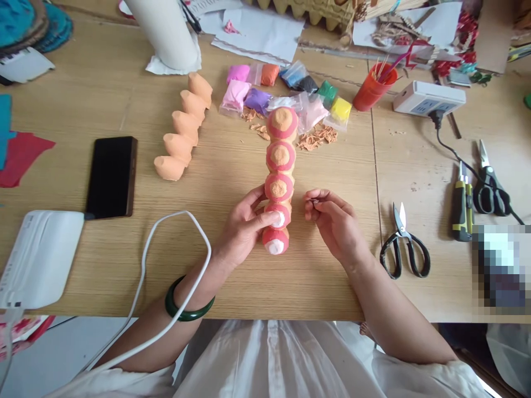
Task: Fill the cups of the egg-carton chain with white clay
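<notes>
left hand grasps egg-carton cone strip lying on the wooden table, thumb on its white clay cap | right hand just beside, fingertips pinched, contents too small to tell | risk: hard thumb pressure could squash the soft cap or skew the strip

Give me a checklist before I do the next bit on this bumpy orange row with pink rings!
1. Strip steadied: ok. The left hand holds the orange five-bump cardboard strip with pink rings, thumb on a white-topped bump.
2. Piece ready: cannot tell. The right hand has fingertips pinched; nothing shows between them.
3. Supplies close: ok. The small bags of coloured clay lie just beyond the strip.
4. Blades away: ok. The black-handled metal scissors lie apart, right of the right hand.
5. White cable off the strip: ok.
</notes>
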A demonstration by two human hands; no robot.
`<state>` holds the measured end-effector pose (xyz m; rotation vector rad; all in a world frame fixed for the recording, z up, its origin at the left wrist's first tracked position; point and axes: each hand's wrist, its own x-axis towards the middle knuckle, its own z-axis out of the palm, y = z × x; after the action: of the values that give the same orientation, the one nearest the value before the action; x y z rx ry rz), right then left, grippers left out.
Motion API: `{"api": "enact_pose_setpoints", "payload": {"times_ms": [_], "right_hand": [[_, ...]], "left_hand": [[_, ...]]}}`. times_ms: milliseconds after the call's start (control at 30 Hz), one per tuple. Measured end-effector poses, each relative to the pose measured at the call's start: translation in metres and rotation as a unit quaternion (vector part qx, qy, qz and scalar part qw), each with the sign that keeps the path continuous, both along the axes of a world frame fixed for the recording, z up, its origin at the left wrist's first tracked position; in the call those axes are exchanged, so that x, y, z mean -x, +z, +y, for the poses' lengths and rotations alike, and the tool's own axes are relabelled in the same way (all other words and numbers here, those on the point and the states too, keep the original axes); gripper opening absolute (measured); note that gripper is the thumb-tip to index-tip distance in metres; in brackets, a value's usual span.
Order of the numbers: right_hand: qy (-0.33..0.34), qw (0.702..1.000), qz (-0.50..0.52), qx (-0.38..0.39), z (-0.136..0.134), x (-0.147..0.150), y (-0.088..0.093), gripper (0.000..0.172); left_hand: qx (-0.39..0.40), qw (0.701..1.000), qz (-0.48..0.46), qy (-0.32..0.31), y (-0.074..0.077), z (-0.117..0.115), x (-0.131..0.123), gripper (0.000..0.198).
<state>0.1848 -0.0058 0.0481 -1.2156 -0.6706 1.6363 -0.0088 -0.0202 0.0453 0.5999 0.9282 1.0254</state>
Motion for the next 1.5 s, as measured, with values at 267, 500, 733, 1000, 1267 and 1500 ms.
{"api": "enact_pose_setpoints", "payload": {"times_ms": [267,500,733,1000,1267,1500], "right_hand": [[0.046,0.995,0.082,-0.017,0.000,-0.001,-0.004,0.015],[0.074,0.992,0.104,-0.020,-0.004,0.003,-0.005,0.033],[0.080,0.993,0.073,-0.050,-0.005,0.005,-0.005,0.041],[0.031,0.997,0.009,-0.070,0.000,0.003,-0.011,0.037],[0.068,0.995,-0.023,-0.068,-0.005,0.008,-0.013,0.043],[0.049,0.994,-0.046,-0.085,-0.004,0.008,-0.015,0.043]], "left_hand": [[0.033,0.999,-0.012,0.025,0.007,-0.005,-0.004,0.032],[-0.036,0.997,0.030,0.067,0.002,-0.006,-0.003,0.032],[-0.022,0.995,0.038,0.093,-0.001,-0.002,-0.006,0.033],[0.068,0.996,-0.028,0.054,0.002,0.002,-0.005,0.027],[0.044,0.999,0.013,-0.016,-0.005,0.001,-0.005,0.033],[0.010,0.996,0.091,0.007,-0.014,0.003,-0.002,0.032]]}}
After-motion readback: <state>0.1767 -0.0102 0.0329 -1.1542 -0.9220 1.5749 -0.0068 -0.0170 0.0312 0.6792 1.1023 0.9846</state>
